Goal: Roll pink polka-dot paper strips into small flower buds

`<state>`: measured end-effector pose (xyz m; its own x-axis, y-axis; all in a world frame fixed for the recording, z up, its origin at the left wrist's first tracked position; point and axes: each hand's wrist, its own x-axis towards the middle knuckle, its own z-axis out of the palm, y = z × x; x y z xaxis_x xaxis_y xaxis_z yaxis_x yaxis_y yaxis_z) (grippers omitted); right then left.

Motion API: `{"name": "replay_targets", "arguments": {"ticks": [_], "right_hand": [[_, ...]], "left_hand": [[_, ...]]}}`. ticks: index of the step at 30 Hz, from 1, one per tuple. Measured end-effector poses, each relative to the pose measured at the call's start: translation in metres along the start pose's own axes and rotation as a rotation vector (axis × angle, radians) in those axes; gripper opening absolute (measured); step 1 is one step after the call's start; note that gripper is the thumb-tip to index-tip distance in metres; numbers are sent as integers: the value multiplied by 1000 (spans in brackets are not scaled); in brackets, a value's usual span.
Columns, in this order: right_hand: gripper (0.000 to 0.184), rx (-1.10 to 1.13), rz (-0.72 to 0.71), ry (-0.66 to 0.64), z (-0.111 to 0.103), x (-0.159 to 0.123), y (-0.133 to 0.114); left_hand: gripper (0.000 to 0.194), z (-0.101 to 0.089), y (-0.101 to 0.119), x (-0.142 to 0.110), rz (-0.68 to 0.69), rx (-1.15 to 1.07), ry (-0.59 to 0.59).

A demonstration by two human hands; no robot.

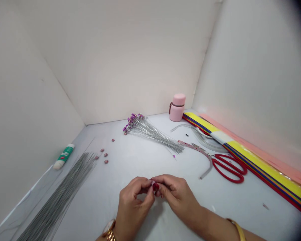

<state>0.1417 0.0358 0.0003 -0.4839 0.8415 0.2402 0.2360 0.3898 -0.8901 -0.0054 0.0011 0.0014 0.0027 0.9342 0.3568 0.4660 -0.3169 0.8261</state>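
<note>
Hands together now, left hand and right hand pinching a tiny pink piece left of the red scissors.

Head-worn view, looking forward and down, over both hands

On my feed I see a tiny pinkish piece, red-handled scissors, a pink flask, yellow-blue-red striped paper strips, purple-tipped silver wires, and a green-and-white glue tube.
</note>
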Motion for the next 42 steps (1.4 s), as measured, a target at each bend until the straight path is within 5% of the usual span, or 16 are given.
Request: {"name": "replay_targets", "arguments": {"ticks": [5, 13, 22, 29, 36, 42], "right_hand": [[22, -157, -90, 57, 8, -2, 3], [26, 312, 191, 26, 6, 4, 3], [20, 356, 238, 60, 3, 5, 9], [20, 161, 127, 29, -1, 4, 7], [17, -105, -151, -51, -12, 4, 4], [20, -336, -296, 0, 0, -3, 8]], "left_hand": [[8, 4, -5, -3, -22, 19, 30], [11, 3, -9, 5, -312, -438, -13], [17, 3, -13, 1, -287, -374, -49], [15, 3, -13, 0, -180, -271, -42], [13, 1, -5, -1, -40, -110, -22], [12, 3, -2, 0, 91, 28, 53]]}}
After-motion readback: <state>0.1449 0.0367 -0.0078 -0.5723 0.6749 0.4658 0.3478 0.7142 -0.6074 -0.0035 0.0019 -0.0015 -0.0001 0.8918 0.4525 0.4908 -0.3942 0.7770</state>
